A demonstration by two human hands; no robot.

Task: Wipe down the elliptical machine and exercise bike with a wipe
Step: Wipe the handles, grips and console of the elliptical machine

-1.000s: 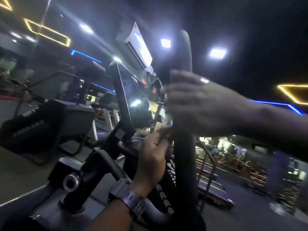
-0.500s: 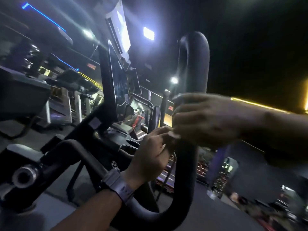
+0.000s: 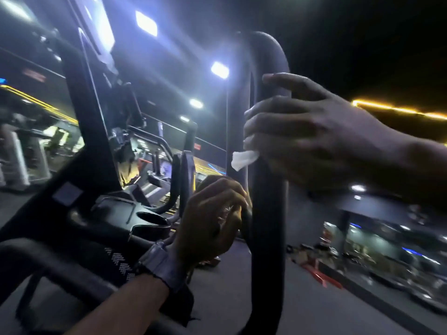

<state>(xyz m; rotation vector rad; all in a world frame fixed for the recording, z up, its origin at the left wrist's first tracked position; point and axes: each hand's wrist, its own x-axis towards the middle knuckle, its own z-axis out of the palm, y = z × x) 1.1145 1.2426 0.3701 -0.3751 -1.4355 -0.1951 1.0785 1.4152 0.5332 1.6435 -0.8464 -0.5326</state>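
Right hand (image 3: 314, 139) grip wrapped round handlebar (image 3: 267, 213) over wipe (image 3: 243, 158), left hand (image 3: 212, 218) grip curled on bar below

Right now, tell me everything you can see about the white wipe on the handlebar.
The small white crumpled wipe looks like thin, soft tissue or cloth. Only a bunched corner shows, poking out from under the fingers of the right hand, which presses it against the tall black looped handlebar about midway up the upright. The rest is hidden beneath the hand. The left hand grips the bar lower down and does not touch the wipe.
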